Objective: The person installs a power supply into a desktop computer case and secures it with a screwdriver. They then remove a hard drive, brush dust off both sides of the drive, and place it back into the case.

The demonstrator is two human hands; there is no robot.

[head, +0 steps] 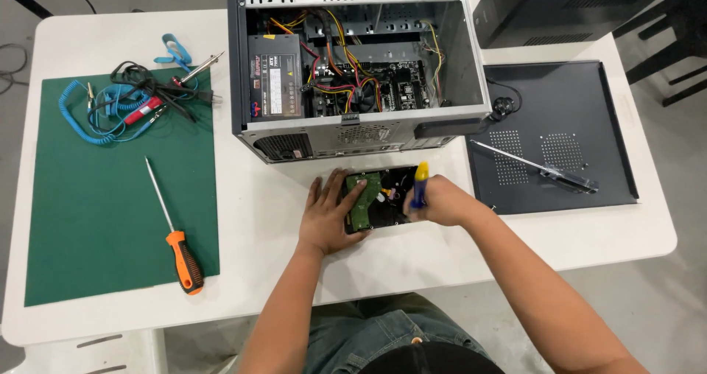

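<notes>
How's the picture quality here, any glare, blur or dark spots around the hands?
Head view: even, soft light, no harsh glare on the white table; left hand and hard drive sharp; right hand and its yellow-topped screwdriver slightly soft; computer case interior dim; edges bend slightly.

Label, one: pale grey rectangle with red and black edging, on the black power supply (275, 76) inside the open computer case (353, 134). No packages, signs or screens.

A green mat (96, 219), orange-handled screwdriver (174, 234), coiled blue cable (99, 112), black perforated panel (560, 134), green-boarded drive (368, 197), all on a white table (258, 219).
</notes>
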